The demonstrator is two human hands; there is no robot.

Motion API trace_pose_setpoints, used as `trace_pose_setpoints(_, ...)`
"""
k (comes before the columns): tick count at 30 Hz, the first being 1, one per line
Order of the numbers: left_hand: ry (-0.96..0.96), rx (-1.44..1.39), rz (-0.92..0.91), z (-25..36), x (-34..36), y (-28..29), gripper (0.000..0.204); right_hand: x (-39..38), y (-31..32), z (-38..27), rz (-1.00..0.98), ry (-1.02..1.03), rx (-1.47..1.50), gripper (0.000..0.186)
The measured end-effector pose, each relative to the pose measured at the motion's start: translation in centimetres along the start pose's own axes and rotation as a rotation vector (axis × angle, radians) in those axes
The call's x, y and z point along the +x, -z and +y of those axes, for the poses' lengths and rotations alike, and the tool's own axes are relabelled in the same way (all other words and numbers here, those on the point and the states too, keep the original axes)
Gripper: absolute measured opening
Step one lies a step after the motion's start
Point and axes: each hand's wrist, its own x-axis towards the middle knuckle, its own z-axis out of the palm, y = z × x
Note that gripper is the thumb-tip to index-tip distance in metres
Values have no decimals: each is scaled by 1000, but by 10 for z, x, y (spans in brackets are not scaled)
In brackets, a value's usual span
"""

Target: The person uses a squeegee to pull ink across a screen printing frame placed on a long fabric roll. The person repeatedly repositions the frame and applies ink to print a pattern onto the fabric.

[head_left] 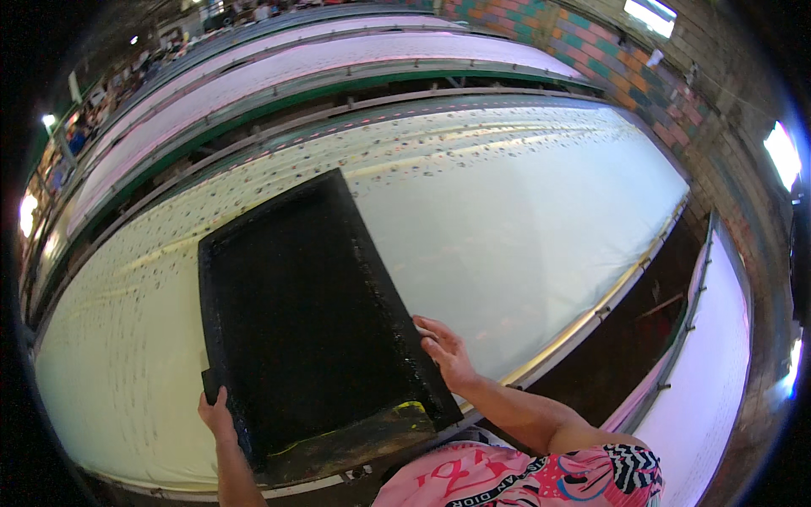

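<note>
Right here on my remote feed I've got the left hand (217, 416) gripping one side and the right hand (449, 355) pinching the other of a shallow black screen (296, 313), left of picture centre, glossy smears (405, 348) and a yellow streak (412, 406) inside, pale cloth (524, 228) spreading around it!

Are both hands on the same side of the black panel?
No, the left hand is at the left edge of the panel, the right hand at its right.

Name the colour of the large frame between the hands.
The frame is black; head view.
</note>
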Motion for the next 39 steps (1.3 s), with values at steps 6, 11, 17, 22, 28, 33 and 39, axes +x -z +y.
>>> trace_pose_setpoints(6,120,-185,-132,20,-7,2,33,19,8,-42,-65,29,-71,51)
trace_pose_setpoints(11,82,-177,-184,65,-35,-46,30,44,85,-85,-130,-21,-86,58)
trace_pose_setpoints(17,82,-249,-133,169,-122,-160,27,88,223,-137,-183,46,-243,56)
trace_pose_setpoints(22,59,-246,-116,221,-203,-268,27,121,353,-184,-161,-64,-354,55)
trace_pose_setpoints(28,21,-176,-59,301,-324,-396,33,139,509,-208,-12,-107,-399,57)
trace_pose_setpoints(33,-37,-141,-75,345,-394,-460,32,139,604,-219,67,-121,-172,55)
trace_pose_setpoints(39,-37,-108,-78,349,-435,-507,34,143,674,-224,111,-86,-150,58)
